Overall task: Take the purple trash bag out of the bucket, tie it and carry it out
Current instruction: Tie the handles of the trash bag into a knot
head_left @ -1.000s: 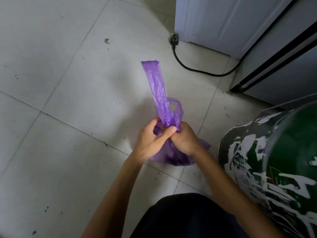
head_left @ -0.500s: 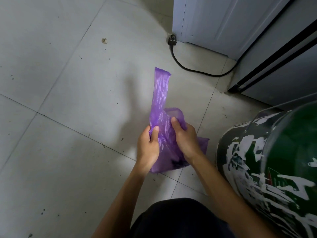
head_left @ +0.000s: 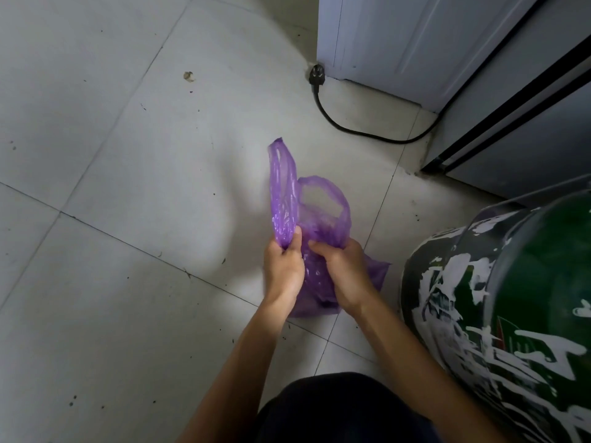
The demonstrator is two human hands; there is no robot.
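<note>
The purple trash bag (head_left: pixel 315 276) is outside the bucket, its bottom resting on the tiled floor. My left hand (head_left: pixel 283 266) pinches the base of the left handle strip, which stands up tall. My right hand (head_left: pixel 343 270) grips the base of the right handle, which forms an open loop. The two handles are apart, with no knot visible. The green bucket (head_left: pixel 499 314), streaked with white paint, stands just right of the bag.
A black plug and cable (head_left: pixel 323 100) lie on the floor beyond the bag. A white appliance (head_left: pixel 399 43) and a grey cabinet with a dark stripe (head_left: pixel 527 107) stand at the back right. Grey floor tiles (head_left: pixel 128 219) stretch to the left.
My hands, pressed together on the bag's neck a second ago, have moved apart. The handles have separated, the right one opening into a loop, and the tall strip has come down lower.
</note>
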